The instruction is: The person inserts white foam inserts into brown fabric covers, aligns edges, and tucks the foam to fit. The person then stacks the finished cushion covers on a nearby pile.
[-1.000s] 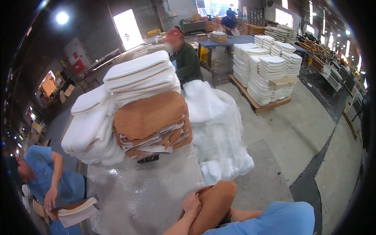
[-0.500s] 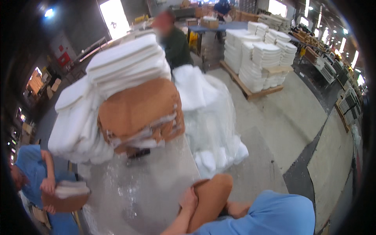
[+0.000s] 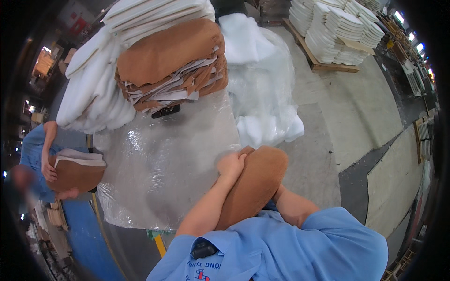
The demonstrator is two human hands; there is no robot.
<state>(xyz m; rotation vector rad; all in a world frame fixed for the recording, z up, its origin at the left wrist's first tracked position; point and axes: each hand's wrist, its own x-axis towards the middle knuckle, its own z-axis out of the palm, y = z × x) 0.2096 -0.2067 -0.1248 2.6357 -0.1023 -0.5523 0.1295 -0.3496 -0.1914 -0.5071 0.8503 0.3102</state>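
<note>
A brown fabric cushion (image 3: 255, 187) is held upright and tilted in front of my chest. My left hand (image 3: 231, 165) grips its upper left edge, fingers curled over the fabric. On the other side, my right hand (image 3: 277, 193) reaches behind the cushion, so its fingers are hidden and only the wrist area shows. Beyond my hands lies a grey work surface (image 3: 183, 159) covered in clear plastic film. A pile of brown fabric covers (image 3: 171, 51) with pale linings sits at its far side. Partly under that pile is a small black object (image 3: 165, 111).
White padding stacks (image 3: 96, 89) rise behind and left of the brown pile. A clear plastic bag of white padding (image 3: 262, 89) stands at the surface's right. At the left, a co-worker (image 3: 35, 145) holds a brown cover around white padding (image 3: 77, 173). A loaded pallet (image 3: 323, 65) stands far right.
My view has tipped downward, so the table, piles and my arms appear higher and more of my shirt shows. Both arms still hold the brown cushion. The person behind the piles has left view.
</note>
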